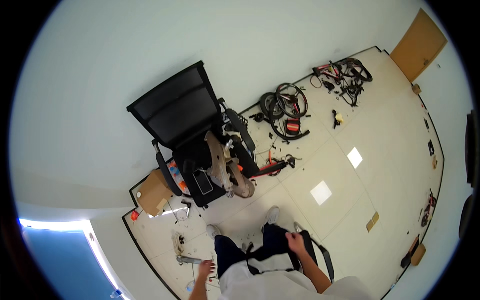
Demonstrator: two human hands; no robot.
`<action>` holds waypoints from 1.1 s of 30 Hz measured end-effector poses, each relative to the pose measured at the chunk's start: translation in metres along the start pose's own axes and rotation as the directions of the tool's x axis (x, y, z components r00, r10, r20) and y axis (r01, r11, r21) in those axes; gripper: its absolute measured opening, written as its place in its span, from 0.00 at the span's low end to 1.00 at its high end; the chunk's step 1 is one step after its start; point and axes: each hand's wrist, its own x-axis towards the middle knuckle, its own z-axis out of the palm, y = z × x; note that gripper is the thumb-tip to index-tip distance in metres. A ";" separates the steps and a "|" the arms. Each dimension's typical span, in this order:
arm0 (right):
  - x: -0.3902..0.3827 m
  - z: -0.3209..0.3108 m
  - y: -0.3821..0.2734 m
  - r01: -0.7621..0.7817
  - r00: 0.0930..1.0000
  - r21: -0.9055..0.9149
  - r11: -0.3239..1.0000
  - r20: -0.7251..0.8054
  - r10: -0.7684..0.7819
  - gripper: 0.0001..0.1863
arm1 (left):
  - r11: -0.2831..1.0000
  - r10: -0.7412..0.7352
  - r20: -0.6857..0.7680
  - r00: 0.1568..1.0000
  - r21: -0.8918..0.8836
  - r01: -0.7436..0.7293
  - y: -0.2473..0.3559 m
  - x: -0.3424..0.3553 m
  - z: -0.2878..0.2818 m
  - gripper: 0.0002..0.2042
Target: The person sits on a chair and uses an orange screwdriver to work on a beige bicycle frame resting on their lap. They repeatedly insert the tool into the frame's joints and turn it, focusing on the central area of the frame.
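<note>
My left hand [205, 267] is low and left of my legs, its fingers curled at the end of a grey metal bar-shaped tool [189, 260]. The tool has a wider far end, and its exact kind is too small to tell. Over my right thigh, my right hand [295, 241] is closed, and whatever may lie in it is hidden. Ahead of me stands a black mesh office chair [175, 107]. On its seat rest a brownish-grey bulky part [217, 160] and a phone-like flat object [203, 182].
Left of the chair is an open cardboard box [154, 192]. Bicycle wheels [291, 100], a bike frame [332, 72] and small loose parts lie along the wall. I sit on a chair with a black armrest [326, 260]. A wooden door [419, 45] is at far right.
</note>
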 end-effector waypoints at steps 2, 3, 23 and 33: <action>0.004 0.001 -0.023 0.083 0.982 -0.001 0.997 0.170 -0.082 0.21 | 0.935 0.214 -0.055 0.975 0.302 -0.188 0.020 -0.027 0.089 0.16; 0.015 0.011 -0.014 0.095 0.968 0.038 0.995 0.231 -0.101 0.19 | 0.812 0.386 -0.054 0.921 0.493 -0.312 0.045 -0.048 0.125 0.16; 0.055 -0.161 0.321 -0.492 0.600 -0.643 0.587 0.238 0.764 0.31 | 0.747 -0.370 -0.030 0.929 0.584 0.316 -0.168 -0.025 0.153 0.52; 0.097 -0.114 0.377 -0.259 0.612 -0.821 0.509 0.268 0.744 0.28 | 0.594 -0.542 -0.165 0.824 0.619 0.515 -0.165 -0.003 0.190 0.39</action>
